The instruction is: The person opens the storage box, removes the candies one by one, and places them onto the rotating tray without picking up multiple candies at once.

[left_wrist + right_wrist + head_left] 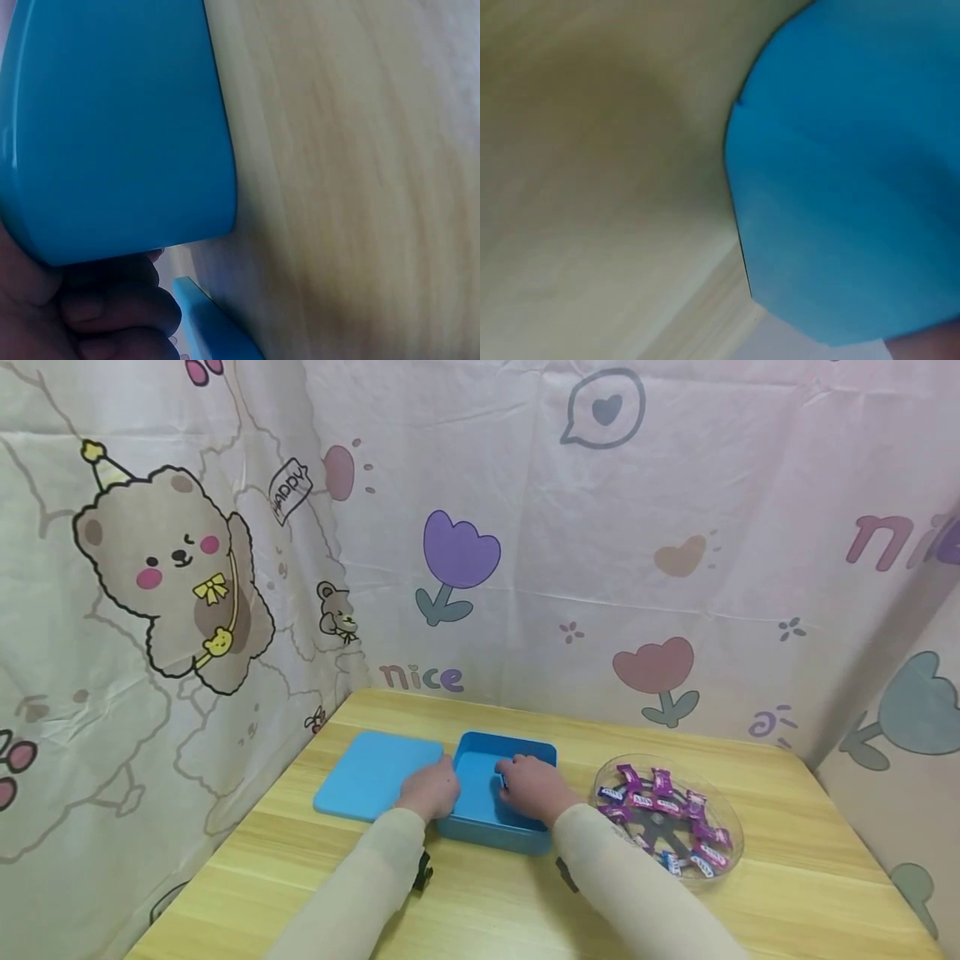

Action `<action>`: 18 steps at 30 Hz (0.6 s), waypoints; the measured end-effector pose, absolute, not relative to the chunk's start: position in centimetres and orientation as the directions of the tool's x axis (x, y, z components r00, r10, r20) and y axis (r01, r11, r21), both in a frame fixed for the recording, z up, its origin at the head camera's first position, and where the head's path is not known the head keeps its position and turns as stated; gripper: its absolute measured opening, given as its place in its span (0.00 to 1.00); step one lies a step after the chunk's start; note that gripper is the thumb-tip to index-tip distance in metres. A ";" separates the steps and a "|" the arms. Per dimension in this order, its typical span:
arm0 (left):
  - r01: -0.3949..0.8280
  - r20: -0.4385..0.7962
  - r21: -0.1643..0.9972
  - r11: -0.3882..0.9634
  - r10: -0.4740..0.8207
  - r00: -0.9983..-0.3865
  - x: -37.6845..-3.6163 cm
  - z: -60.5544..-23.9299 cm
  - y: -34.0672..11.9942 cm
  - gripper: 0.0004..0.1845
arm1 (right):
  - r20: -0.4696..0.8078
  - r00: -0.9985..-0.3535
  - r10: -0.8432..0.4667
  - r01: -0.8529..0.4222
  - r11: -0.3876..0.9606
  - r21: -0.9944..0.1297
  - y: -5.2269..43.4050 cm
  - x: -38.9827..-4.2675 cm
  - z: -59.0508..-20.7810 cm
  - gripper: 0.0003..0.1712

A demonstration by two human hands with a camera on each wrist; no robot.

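A blue open box stands on the table, its inside floor bare where it shows. My left hand grips the box's left wall; in the left wrist view its curled fingers lie against the box's side. Over the right part of the box, my right hand has its fingers bent down. A small dark-and-white wrapped candy shows partly between thumb and fingers. The right wrist view shows mainly the box's outer wall, and the fingertips are hidden there.
Left of the box a flat light-blue lid lies on the wooden table. To the right stands a round clear tray with dark dividers and several purple, pink and blue wrapped candies. Printed cloth hangs behind the table.
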State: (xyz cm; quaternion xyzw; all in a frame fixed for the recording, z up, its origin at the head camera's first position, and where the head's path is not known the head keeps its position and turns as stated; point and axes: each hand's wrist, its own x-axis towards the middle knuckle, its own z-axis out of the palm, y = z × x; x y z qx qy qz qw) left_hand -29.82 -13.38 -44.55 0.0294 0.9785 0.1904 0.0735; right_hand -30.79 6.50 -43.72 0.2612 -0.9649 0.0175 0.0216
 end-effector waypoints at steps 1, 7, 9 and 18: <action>0.027 -0.133 0.383 0.924 0.084 -0.988 -29.8 -44.5 -13.3 0.31 | 0.041 -0.867 -0.496 -0.497 0.867 -0.020 6.4 -30.8 -43.8 0.19; 0.016 -0.146 0.394 0.919 0.080 -0.986 -29.7 -44.3 -13.2 0.32 | 0.016 -0.872 -0.489 -0.490 0.872 -0.017 6.1 -31.0 -44.4 0.18; 0.014 -0.148 0.390 0.921 0.078 -0.986 -29.7 -44.3 -13.2 0.32 | 0.020 -0.870 -0.493 -0.493 0.870 -0.012 6.1 -31.0 -44.4 0.17; 0.020 -0.139 0.388 0.921 0.080 -0.987 -29.7 -44.4 -13.4 0.32 | 0.030 -0.860 -0.509 -0.510 0.860 -0.029 6.0 -31.1 -44.6 0.09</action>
